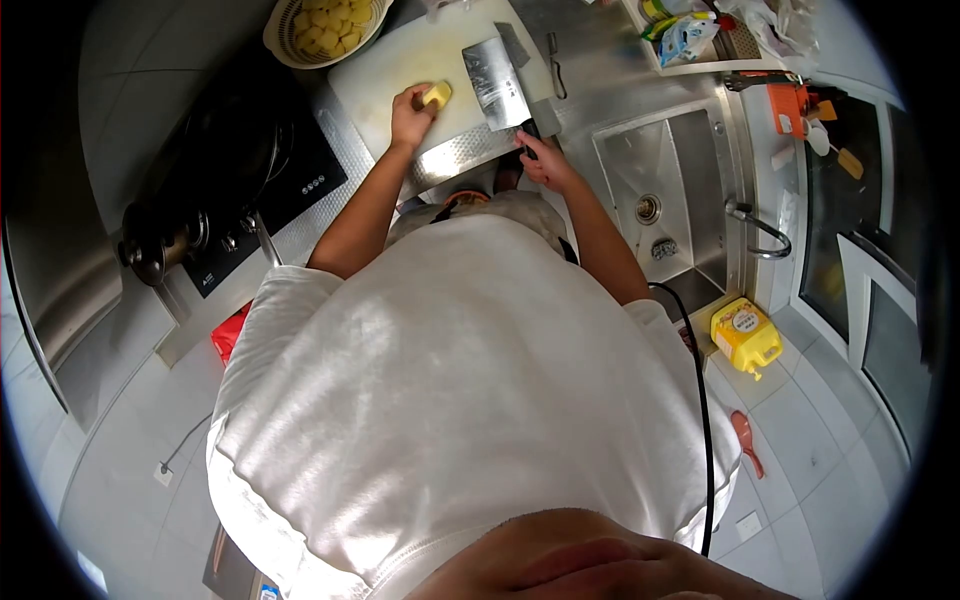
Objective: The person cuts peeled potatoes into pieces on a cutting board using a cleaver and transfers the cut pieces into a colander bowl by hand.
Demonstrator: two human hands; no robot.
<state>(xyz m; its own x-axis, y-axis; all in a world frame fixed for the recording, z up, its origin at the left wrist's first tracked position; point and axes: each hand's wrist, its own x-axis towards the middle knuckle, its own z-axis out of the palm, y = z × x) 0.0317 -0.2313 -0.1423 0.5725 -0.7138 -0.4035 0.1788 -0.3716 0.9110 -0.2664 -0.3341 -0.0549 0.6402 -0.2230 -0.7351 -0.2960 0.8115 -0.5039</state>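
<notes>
On the white cutting board (375,75), my left hand (411,117) has its fingers closed round a pale yellow piece (437,95), perhaps potato. My right hand (546,162) grips the dark handle of a broad cleaver (497,85) at the board's right part. The blade lies nearly flat, pointing away from me, apart from the yellow piece. Beyond the board's upper left edge, a white basket (283,48) holds several similar yellow chunks (328,24).
A steel sink (632,165) with a curved faucet (768,240) is on the right. At left stands a black stove (290,170) with dark cookware. A small peeler-like tool (556,70) lies right of the board. A yellow jug (746,337) is below the sink.
</notes>
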